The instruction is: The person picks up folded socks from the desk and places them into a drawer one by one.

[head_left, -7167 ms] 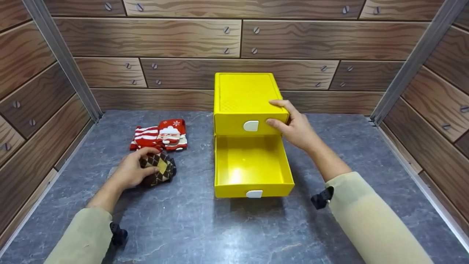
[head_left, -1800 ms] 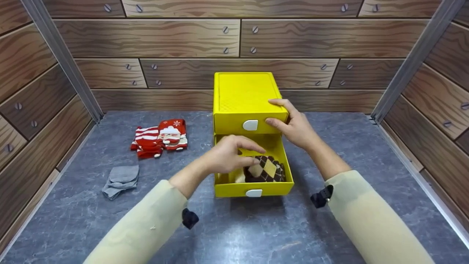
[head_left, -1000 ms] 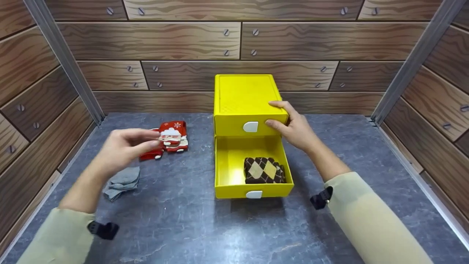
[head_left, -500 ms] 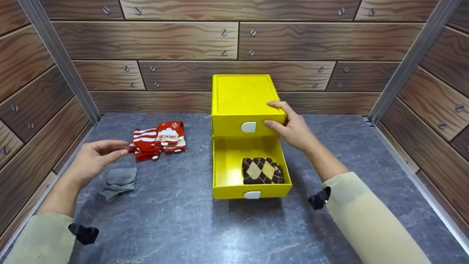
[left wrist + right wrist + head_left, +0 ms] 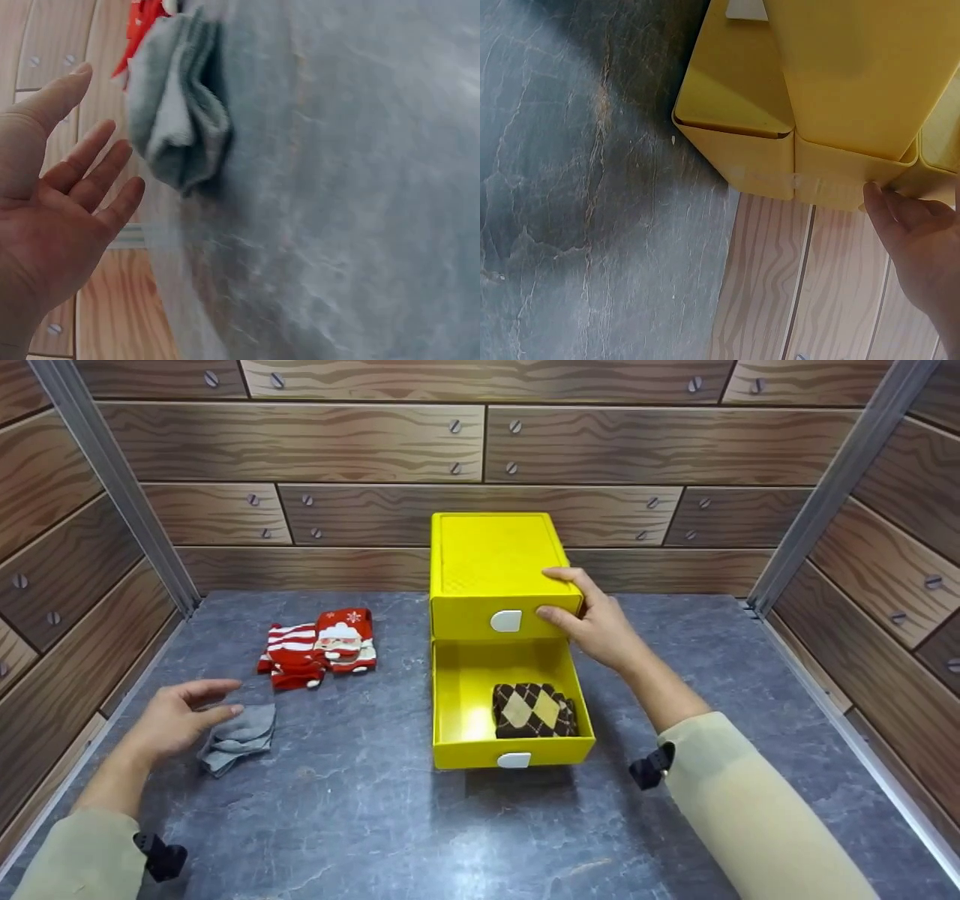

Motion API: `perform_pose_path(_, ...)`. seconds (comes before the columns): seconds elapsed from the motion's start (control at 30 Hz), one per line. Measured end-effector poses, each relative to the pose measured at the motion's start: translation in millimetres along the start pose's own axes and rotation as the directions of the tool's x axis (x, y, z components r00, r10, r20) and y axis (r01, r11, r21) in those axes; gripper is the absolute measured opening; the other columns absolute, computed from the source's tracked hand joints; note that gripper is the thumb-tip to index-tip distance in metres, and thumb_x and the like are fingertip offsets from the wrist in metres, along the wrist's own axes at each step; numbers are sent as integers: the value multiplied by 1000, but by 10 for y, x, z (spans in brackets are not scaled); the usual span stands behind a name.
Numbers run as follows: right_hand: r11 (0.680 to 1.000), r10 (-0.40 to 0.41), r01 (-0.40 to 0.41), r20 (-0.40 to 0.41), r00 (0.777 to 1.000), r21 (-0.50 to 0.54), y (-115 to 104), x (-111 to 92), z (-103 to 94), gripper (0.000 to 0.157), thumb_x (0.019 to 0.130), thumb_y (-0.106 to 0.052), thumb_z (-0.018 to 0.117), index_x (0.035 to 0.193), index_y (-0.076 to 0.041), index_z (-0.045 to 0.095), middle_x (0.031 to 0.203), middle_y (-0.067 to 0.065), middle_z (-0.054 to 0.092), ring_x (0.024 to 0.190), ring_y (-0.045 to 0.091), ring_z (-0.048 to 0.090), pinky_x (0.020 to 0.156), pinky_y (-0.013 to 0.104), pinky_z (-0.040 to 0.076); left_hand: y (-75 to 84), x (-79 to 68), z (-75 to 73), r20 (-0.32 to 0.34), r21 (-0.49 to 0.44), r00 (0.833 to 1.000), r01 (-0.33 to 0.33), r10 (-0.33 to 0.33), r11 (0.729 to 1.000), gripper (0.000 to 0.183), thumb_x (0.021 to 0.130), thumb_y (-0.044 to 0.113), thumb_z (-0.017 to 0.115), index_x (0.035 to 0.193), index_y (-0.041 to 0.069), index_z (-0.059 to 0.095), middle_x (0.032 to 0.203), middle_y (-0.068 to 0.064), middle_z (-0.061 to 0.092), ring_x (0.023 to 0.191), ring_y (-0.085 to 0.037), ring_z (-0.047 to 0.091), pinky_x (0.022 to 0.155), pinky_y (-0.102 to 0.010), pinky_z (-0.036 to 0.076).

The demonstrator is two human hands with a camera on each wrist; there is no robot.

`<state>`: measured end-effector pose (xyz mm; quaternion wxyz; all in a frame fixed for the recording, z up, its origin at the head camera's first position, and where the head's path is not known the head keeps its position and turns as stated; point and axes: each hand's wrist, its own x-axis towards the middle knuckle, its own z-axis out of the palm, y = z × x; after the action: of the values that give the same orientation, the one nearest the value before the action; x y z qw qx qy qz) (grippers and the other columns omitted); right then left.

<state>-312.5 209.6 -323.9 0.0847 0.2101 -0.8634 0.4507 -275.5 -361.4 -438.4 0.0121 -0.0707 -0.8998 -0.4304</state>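
A pair of folded grey socks (image 5: 244, 739) lies at the left of the table; my left hand (image 5: 176, 720) hovers at its far-left edge, thumb and fingers spread, holding nothing. In the left wrist view, the hand (image 5: 71, 187) appears beside the grey socks (image 5: 178, 105). My right hand (image 5: 600, 622) grips the upper right front corner of a yellow drawer unit (image 5: 495, 556), thumb on the front and fingers on top. Its pulled-out drawer (image 5: 511, 751) holds folded brown argyle socks (image 5: 534, 711). The right wrist view shows another drawer (image 5: 731, 82) below, pushed in.
Folded red-and-white Santa socks (image 5: 319, 649) lie beyond the grey ones, left of the drawer unit. Wood-patterned walls (image 5: 360, 442) enclose the grey marbled table (image 5: 337, 825) at the back and both sides.
The argyle socks went from the table into the drawer, and my left hand let go. It then swung back left, lowering towards the grey socks. My right hand has kept its hold.
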Motion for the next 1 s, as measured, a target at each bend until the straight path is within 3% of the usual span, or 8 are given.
perform_pose_path(0.1,1000,-1,1,3,1000,-1,-5,-2,10,55,94,-29,65,144,-19,43,116,18,56,87,27,56,67,38,49,-74,-27,32,22,30,1000,6,-6,1000,51,90,24,72,132,0,58,135,-25,53,126,-48,44,100,-55,40)
perform_pose_path(0.2,1000,1,-1,6,1000,-2,-4,-5,15,56,94,-30,66,144,-19,43,116,18,56,88,27,56,68,38,49,-131,-61,54,46,56,999,9,-11,998,52,89,22,73,133,-1,57,136,-27,51,127,-49,43,101,-62,35)
perform_pose_path(0.43,1000,2,-2,7,1000,-3,-4,-4,9,56,94,-30,65,144,-19,43,115,17,56,87,26,57,68,39,50,-184,-107,91,64,98,998,18,-25,995,52,90,26,72,134,4,57,137,-26,51,125,-41,44,99,-56,37)
perform_pose_path(0.7,1000,-8,8,1,1000,-14,7,-4,12,56,94,-30,66,144,-19,43,113,18,56,82,27,57,64,39,50,-239,-133,139,61,95,998,28,-34,995,50,91,27,70,134,5,58,137,-27,49,129,-45,40,102,-59,33)
perform_pose_path(1.0,1000,-13,13,2,1000,-2,1,0,5,56,94,-28,66,143,-18,43,115,17,56,91,26,55,72,39,49,-255,-167,164,51,108,998,39,-44,993,44,93,20,68,135,8,59,137,-26,51,127,-42,42,100,-55,36)
